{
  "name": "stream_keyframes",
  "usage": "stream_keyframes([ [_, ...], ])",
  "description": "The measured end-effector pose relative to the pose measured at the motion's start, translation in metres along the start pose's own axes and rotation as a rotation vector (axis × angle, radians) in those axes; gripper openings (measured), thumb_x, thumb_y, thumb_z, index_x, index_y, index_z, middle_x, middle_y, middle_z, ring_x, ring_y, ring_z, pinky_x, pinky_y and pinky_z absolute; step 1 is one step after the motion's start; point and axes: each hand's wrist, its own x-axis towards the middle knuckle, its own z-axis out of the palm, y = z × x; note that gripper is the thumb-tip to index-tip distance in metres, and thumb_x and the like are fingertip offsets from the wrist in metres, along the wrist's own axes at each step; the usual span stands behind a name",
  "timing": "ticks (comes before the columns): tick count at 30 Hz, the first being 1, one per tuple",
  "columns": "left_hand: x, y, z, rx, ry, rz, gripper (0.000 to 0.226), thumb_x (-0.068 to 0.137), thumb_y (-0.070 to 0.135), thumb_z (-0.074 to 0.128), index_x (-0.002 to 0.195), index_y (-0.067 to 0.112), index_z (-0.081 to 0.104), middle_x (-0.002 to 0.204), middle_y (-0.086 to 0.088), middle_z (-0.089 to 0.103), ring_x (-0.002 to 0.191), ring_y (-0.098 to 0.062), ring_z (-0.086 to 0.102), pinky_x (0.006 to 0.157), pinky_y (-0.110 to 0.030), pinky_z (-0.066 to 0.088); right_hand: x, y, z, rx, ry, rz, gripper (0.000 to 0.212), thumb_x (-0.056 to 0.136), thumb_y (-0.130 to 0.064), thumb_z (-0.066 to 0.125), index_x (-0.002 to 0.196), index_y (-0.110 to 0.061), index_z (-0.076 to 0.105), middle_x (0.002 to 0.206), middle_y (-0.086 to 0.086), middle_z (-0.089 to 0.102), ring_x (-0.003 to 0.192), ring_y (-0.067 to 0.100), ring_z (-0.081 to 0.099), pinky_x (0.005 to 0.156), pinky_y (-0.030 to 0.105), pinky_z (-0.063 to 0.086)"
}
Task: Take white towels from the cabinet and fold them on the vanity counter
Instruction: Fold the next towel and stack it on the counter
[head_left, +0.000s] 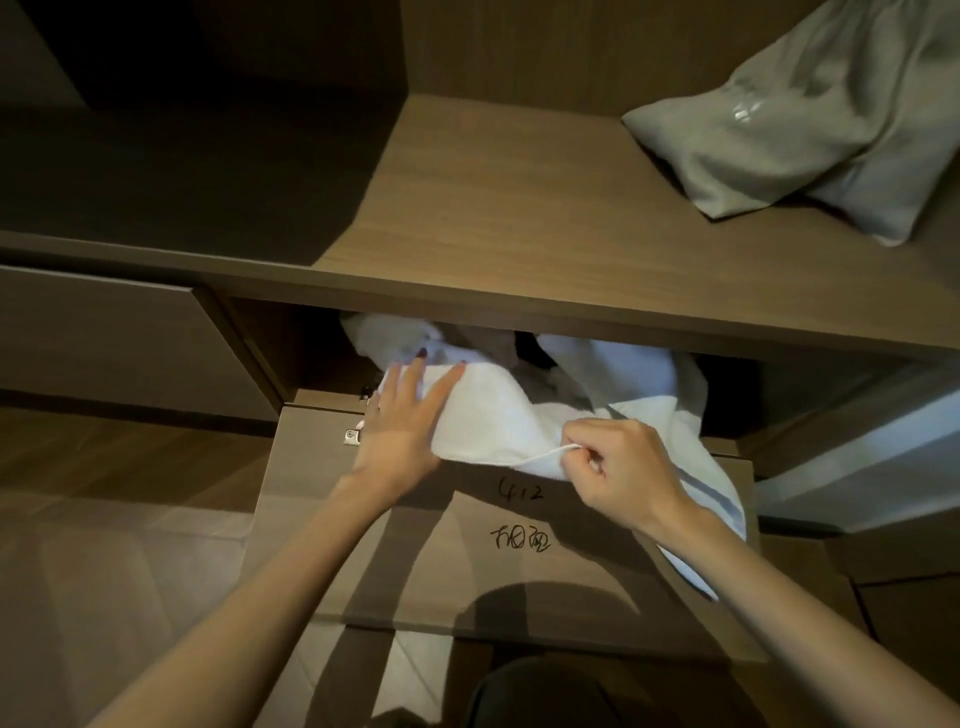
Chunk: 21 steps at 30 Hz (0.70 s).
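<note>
- Brown wooden cabinet shelf (493, 208) fills the wall, its lower compartment open.
- Flat on the crumpled white terry towel (493, 410) spilling out lies the left hand (400, 421), fingers straight.
- Pinching the towel's hem, the right hand (618, 467) should draw evenly, without snagging.
- Deeper towels are lost in shadow; the grey cloth bag (810, 135) is cut off.

Left hand (400, 415) spread flat; right hand (618, 467) curled in a pinch.

A domestic or hotel closet: built-in wood cabinet (104, 338), grey cloth bag (810, 119) on its shelf (519, 208); plank floor (104, 519).
</note>
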Motion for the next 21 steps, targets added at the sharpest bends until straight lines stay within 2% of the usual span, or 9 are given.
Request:
stream_keyframes([
  [2, 0.01, 0.005, 0.004, 0.096, -0.108, -0.034, 0.092, 0.08, 0.03, 0.073, 0.145, 0.041, 0.008, 0.155, -0.007, 0.014, 0.145, -0.036, 0.01, 0.114, -0.057, 0.015, -0.002, -0.006, -0.016, 0.063, 0.044, 0.013, 0.029, 0.08, -0.025, 0.041, 0.052, -0.017, 0.037, 0.047, -0.002, 0.037, 0.044, 0.016, 0.035, 0.044, 0.024, 0.021],
  [4, 0.014, 0.006, 0.004, 0.101, -0.168, -0.104, 0.069, 0.086, 0.016, 0.063, 0.142, 0.034, 0.029, 0.148, -0.005, 0.032, 0.139, -0.031, 0.027, 0.115, -0.056, 0.014, -0.006, -0.008, -0.028, 0.095, 0.096, 0.034, 0.028, 0.079, -0.026, 0.041, 0.053, -0.017, 0.035, 0.047, -0.002, 0.034, 0.044, 0.015, 0.031, 0.046, 0.024, 0.017],
  [6, 0.012, 0.003, 0.001, 0.04, -0.161, -0.142, 0.049, 0.086, 0.011, 0.055, 0.132, 0.026, 0.046, 0.132, -0.006, 0.052, 0.122, -0.031, 0.05, 0.11, -0.051, 0.028, -0.011, -0.007, -0.033, 0.044, 0.103, 0.076, 0.03, 0.08, -0.035, 0.041, 0.059, -0.015, 0.045, 0.05, -0.003, 0.039, 0.047, 0.015, 0.037, 0.047, 0.025, 0.021],
  [9, 0.004, 0.005, -0.013, -0.25, -0.091, -0.176, 0.035, 0.084, 0.01, 0.053, 0.118, 0.019, 0.055, 0.11, -0.012, 0.065, 0.101, -0.036, 0.06, 0.082, -0.044, 0.05, -0.012, -0.01, -0.031, -0.087, -0.1, 0.244, 0.035, 0.079, -0.062, 0.051, 0.096, -0.032, 0.054, 0.075, -0.013, 0.055, 0.071, 0.016, 0.055, 0.061, 0.03, 0.04],
  [11, -0.001, 0.016, -0.027, -0.331, -0.053, -0.15, 0.038, 0.082, 0.005, 0.048, 0.117, 0.018, 0.056, 0.106, -0.009, 0.065, 0.097, -0.035, 0.059, 0.076, -0.042, 0.051, -0.004, -0.015, -0.025, -0.121, -0.277, 0.285, 0.069, 0.069, -0.072, 0.063, 0.127, -0.042, 0.04, 0.104, -0.012, 0.061, 0.094, 0.016, 0.058, 0.075, 0.031, 0.044],
  [13, -0.002, 0.028, -0.041, -0.361, -0.022, -0.066, 0.036, 0.082, 0.003, 0.045, 0.113, 0.016, 0.056, 0.101, -0.008, 0.066, 0.093, -0.034, 0.06, 0.073, -0.042, 0.051, 0.006, -0.021, -0.013, -0.117, -0.383, 0.279, 0.092, 0.065, -0.071, 0.068, 0.143, -0.043, 0.028, 0.118, -0.007, 0.061, 0.105, 0.02, 0.058, 0.078, 0.032, 0.042],
  [15, 0.0, 0.038, -0.06, -0.41, -0.007, -0.013, 0.033, 0.081, 0.003, 0.045, 0.11, 0.013, 0.058, 0.1, -0.009, 0.066, 0.091, -0.033, 0.06, 0.072, -0.044, 0.052, 0.015, -0.028, -0.005, -0.08, -0.38, 0.289, 0.071, 0.073, -0.064, 0.068, 0.136, -0.041, 0.045, 0.115, -0.003, 0.066, 0.104, 0.023, 0.06, 0.077, 0.033, 0.044],
  [18, 0.004, 0.051, -0.103, -0.473, 0.014, -0.022, 0.04, 0.08, 0.001, 0.049, 0.116, 0.014, 0.06, 0.108, -0.006, 0.065, 0.098, -0.024, 0.059, 0.08, -0.036, 0.05, 0.032, -0.044, -0.026, -0.033, -0.282, 0.316, 0.022, 0.088, -0.048, 0.061, 0.105, -0.036, 0.07, 0.095, 0.0, 0.073, 0.092, 0.023, 0.064, 0.07, 0.032, 0.047],
  [21, 0.008, 0.063, -0.159, -0.498, 0.031, -0.042, 0.036, 0.085, 0.003, 0.05, 0.117, 0.016, 0.062, 0.112, -0.002, 0.066, 0.102, -0.02, 0.059, 0.087, -0.033, 0.047, 0.054, -0.057, -0.079, 0.004, -0.286, 0.343, 0.019, 0.095, -0.043, 0.052, 0.105, -0.032, 0.065, 0.092, 0.0, 0.072, 0.087, 0.024, 0.064, 0.067, 0.035, 0.049],
])
